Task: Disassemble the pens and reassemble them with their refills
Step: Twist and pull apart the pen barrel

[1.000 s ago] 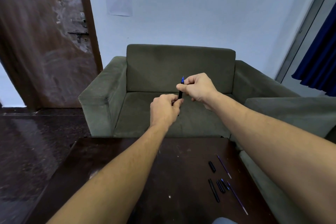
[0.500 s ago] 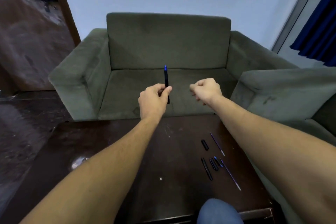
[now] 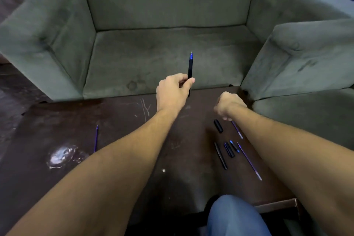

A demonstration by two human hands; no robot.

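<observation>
Knee point(image 3: 236, 216): blue cloth, at 6 o'clock, nearest the camera.

Table point(image 3: 118, 182): dark, scuffed, with a pale smear at 8 o'clock.

Loose parts, 4 o'clock of table centre: a long refill point(image 3: 249, 161) lying aslant; just left of it a blue-tipped piece point(image 3: 234, 146), a short black piece point(image 3: 229, 150) and a black barrel point(image 3: 220, 155), side by side, apart from one another or barely touching; cannot tell which. Farther, a cap point(image 3: 218, 126) and a second refill point(image 3: 237, 132), its far end under the right hand. A third refill point(image 3: 95, 138) lies alone at 9 o'clock, well apart from the rest.

Right hand point(image 3: 229, 105): fingers curled down and away from the camera, low over the far end of the second refill. Whether they grip anything cannot be told.

Left hand point(image 3: 173, 93): thumb and fingers point(image 3: 189, 82) closed on the lower part of a pen point(image 3: 190, 69), held upright above the table's far edge, blue tip at 12 o'clock, lower end showing below the thumb.

Sofa point(image 3: 162, 59): green, beyond the table.

Step, as judged: one pen looks assembled but uncapped; the right hand seems to be fetching a part. Next move calls for a fine pinch on the cap or refill, then lining it up with the pen.
</observation>
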